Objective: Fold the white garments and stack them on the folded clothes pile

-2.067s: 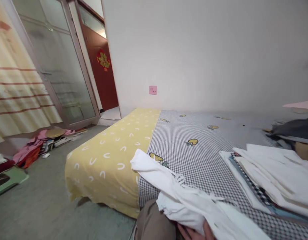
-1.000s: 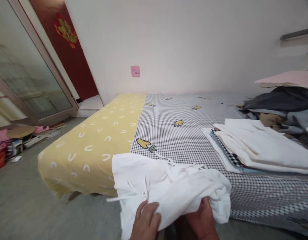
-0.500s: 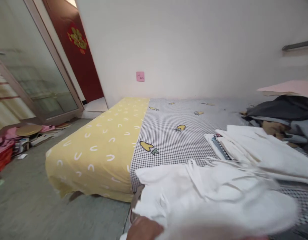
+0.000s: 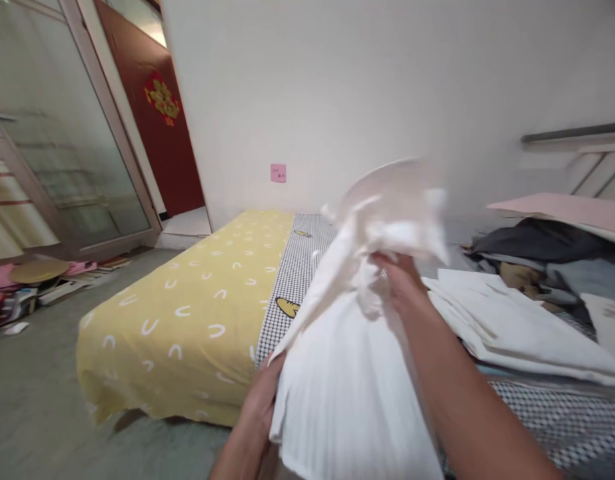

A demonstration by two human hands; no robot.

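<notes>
A white garment with fine pleats in its lower part hangs in front of me, above the bed's near edge. My right hand is closed on its bunched upper part, and the top end flares out blurred above that fist. Lower down, my left hand grips the garment's left edge; its fingertips are partly hidden by the cloth. Right of my right forearm lies a stack of folded white clothes on the checked bed cover.
The bed's left side has a yellow cover. Dark clothes with a pink sheet on top are piled at the right. Books and a round tan object lie on the floor at far left. A white wall stands behind.
The white garment, spread low over the bed's near edge before, is now lifted and hanging upright. My right hand has come into view at its top; my left hand has risen slightly along its left edge.
</notes>
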